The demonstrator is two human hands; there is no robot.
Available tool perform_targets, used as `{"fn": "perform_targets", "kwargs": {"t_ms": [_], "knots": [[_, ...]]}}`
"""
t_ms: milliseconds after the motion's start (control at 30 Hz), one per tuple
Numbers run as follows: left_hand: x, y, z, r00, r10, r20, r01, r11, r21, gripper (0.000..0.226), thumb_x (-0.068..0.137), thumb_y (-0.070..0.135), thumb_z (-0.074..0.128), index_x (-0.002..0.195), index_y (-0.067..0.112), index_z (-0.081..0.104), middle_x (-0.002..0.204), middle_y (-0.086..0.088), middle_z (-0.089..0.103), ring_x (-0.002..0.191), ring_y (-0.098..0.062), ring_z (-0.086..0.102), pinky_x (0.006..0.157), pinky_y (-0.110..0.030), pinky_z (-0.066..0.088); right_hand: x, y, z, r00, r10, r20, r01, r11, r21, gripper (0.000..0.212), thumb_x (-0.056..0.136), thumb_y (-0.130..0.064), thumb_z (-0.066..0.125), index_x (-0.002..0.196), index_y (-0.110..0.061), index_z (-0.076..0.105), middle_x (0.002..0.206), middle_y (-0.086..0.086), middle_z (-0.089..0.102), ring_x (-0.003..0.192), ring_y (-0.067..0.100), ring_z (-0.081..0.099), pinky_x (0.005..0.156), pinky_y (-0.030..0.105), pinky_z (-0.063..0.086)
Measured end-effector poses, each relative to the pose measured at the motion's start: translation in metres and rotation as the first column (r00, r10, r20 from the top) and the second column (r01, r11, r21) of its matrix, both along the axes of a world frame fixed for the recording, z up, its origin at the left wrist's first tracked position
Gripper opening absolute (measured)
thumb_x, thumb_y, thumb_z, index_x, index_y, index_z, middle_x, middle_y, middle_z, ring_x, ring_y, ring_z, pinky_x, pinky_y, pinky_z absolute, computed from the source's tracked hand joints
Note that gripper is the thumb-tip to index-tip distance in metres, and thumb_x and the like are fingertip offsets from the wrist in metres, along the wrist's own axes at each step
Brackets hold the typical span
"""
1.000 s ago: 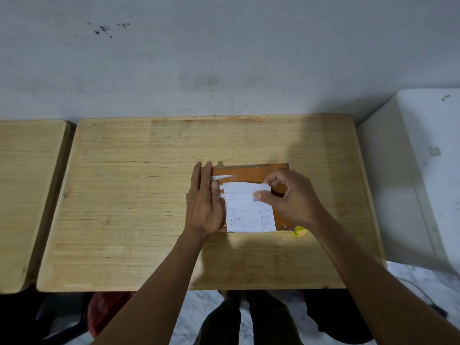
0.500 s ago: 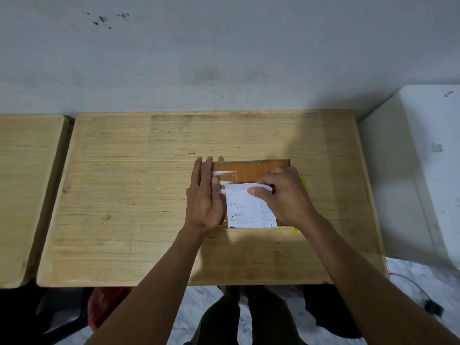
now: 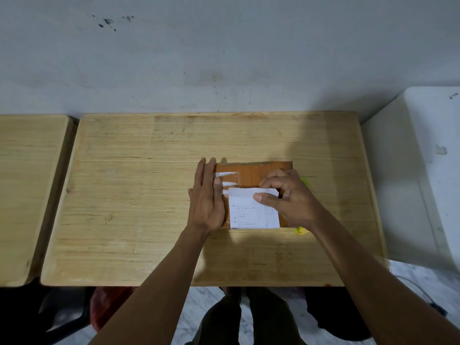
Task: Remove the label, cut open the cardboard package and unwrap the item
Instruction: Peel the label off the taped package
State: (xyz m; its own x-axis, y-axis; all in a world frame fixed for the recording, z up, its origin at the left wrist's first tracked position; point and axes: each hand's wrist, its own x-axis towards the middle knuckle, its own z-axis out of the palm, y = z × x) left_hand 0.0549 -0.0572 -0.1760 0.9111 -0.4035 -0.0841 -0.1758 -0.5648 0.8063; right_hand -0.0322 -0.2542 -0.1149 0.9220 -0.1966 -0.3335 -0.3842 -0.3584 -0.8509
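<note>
A flat brown cardboard package point(image 3: 251, 171) lies on the wooden table point(image 3: 139, 195), right of centre. A white printed label point(image 3: 249, 212) covers its near half, with the label's top edge folded back toward me. My right hand point(image 3: 288, 197) pinches that peeled top edge between thumb and fingers. My left hand point(image 3: 207, 195) lies flat, fingers together, pressing on the package's left edge. Shiny clear tape point(image 3: 227, 178) shows on the cardboard above the label. A yellow object point(image 3: 300, 230) peeks out from under my right wrist; most of it is hidden.
A second wooden table point(image 3: 27, 190) stands to the left across a narrow gap. A white cabinet-like surface point(image 3: 423, 175) stands at the right. A grey wall runs behind the tables. My legs and something red point(image 3: 109, 305) show below the table's front edge.
My right hand has drawn the label's top edge further down toward me, baring more cardboard. My left hand stays pressed on the package's left side.
</note>
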Motion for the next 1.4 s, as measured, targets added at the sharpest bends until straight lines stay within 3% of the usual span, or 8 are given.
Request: {"fn": "perform_targets", "kwargs": {"t_ms": [333,567,667,767,900,1033,1233,1400], "knots": [[0.007,0.004,0.003,0.999,-0.035,-0.01,0.035,0.999,0.033,0.055,0.105,0.046,0.02,0.156,0.026,0.027,0.166,0.005,0.016,0.146,0.009,0.008,0.112,-0.069,0.027,-0.012,-0.018,0.006,0.993,0.116,0.036,-0.122,0.955,0.269,0.004,0.072,-0.034,0.079,0.073,-0.03,0.078,0.117,-0.007,0.063,0.117,0.013,0.056,0.092,0.03,0.041],[0.008,0.004,0.003,0.999,-0.042,0.009,0.042,0.998,0.037,0.053,0.106,0.043,0.021,0.155,0.024,0.027,0.166,0.003,0.019,0.144,0.016,0.003,0.112,-0.068,0.027,-0.021,-0.02,0.004,0.987,0.162,0.011,-0.153,0.907,0.393,0.012,0.066,-0.037,0.08,0.068,-0.025,0.078,0.119,-0.008,0.067,0.136,0.006,0.042,0.116,0.046,0.027],[0.007,0.004,0.007,0.999,-0.036,0.001,0.036,0.998,0.051,0.053,0.106,0.042,0.021,0.156,0.024,0.027,0.166,0.003,0.017,0.144,0.014,0.003,0.112,-0.069,0.026,-0.022,-0.016,0.012,0.985,0.173,0.015,-0.171,0.95,0.262,0.013,0.066,-0.028,0.088,0.066,-0.029,0.075,0.108,-0.011,0.07,0.13,0.004,0.048,0.113,0.05,0.033],[0.006,0.004,0.008,0.999,-0.037,-0.01,0.037,0.997,0.064,0.054,0.106,0.044,0.02,0.156,0.025,0.026,0.167,0.004,0.013,0.146,0.008,0.005,0.112,-0.069,0.024,-0.037,-0.004,0.016,0.975,0.138,0.177,-0.133,0.99,-0.038,0.023,0.059,-0.043,0.087,0.073,-0.029,0.076,0.099,-0.016,0.07,0.122,0.009,0.053,0.105,0.049,0.04],[0.006,0.004,0.009,0.999,-0.041,-0.012,0.042,0.996,0.082,0.056,0.105,0.048,0.019,0.157,0.029,0.023,0.168,0.006,0.008,0.145,0.011,0.006,0.11,-0.07,0.027,-0.071,0.008,0.005,0.926,0.211,0.312,-0.119,0.95,-0.289,0.024,0.069,-0.043,0.082,0.083,-0.024,0.079,0.111,-0.013,0.067,0.122,0.017,0.051,0.097,0.044,0.045],[0.004,0.005,0.008,0.998,-0.062,0.018,0.06,0.994,0.091,0.056,0.105,0.046,0.019,0.158,0.029,0.02,0.168,0.006,0.007,0.153,-0.014,0.015,0.105,-0.073,0.032,-0.098,0.02,-0.008,0.913,0.25,0.322,-0.095,0.898,-0.43,0.015,0.086,-0.036,0.073,0.088,-0.023,0.079,0.121,-0.002,0.065,0.129,0.021,0.049,0.099,0.041,0.046],[0.006,0.005,0.003,0.995,-0.086,0.042,0.081,0.992,0.097,0.056,0.104,0.049,0.019,0.157,0.029,0.022,0.167,0.006,0.01,0.15,-0.022,0.027,0.097,-0.073,0.039,-0.098,0.023,-0.01,0.962,0.001,0.274,0.027,0.995,-0.097,0.006,0.082,-0.02,0.078,0.086,-0.015,0.08,0.124,-0.004,0.064,0.121,0.014,0.058,0.093,0.031,0.051],[0.006,0.005,0.006,0.996,-0.084,0.026,0.081,0.991,0.107,0.057,0.104,0.048,0.019,0.157,0.027,0.024,0.167,0.003,0.011,0.149,-0.024,0.028,0.099,-0.074,0.037,-0.09,0.015,-0.007,0.98,-0.044,0.196,0.034,0.998,0.057,0.018,0.078,-0.031,0.076,0.078,-0.012,0.077,0.121,-0.006,0.065,0.116,0.014,0.062,0.086,0.031,0.052]]}}
